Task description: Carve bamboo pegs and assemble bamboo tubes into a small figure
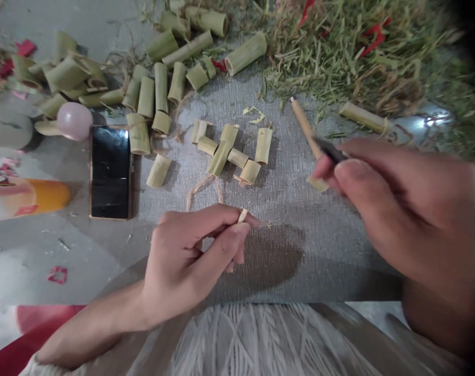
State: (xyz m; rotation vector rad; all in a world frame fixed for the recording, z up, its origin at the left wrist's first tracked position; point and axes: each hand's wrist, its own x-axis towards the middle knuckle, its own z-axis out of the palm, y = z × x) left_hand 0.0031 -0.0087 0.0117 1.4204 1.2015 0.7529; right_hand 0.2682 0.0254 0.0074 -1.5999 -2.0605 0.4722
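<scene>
My left hand [198, 250] pinches a small pale stick [242, 215] between thumb and fingertips, low over the near part of the table. My right hand [409, 203] is blurred and closed around a slim dark tool [329, 150]. A tan rod [304, 121] with a pale tip extends beyond that tool; whether the two are one piece I cannot tell. Beyond my left hand, short bamboo pieces form a small cross-like arrangement [221, 151], with twine [200, 189] trailing toward me. Partly behind my right fingers lies a small bamboo piece [317, 183].
Cut bamboo tubes [146, 96] are heaped at the back left. Shredded green plant matter [319, 52] with red scraps covers the back right. A phone [111, 172], a pink ball-like object [74, 121] and a cup with orange contents [49, 197] are at left.
</scene>
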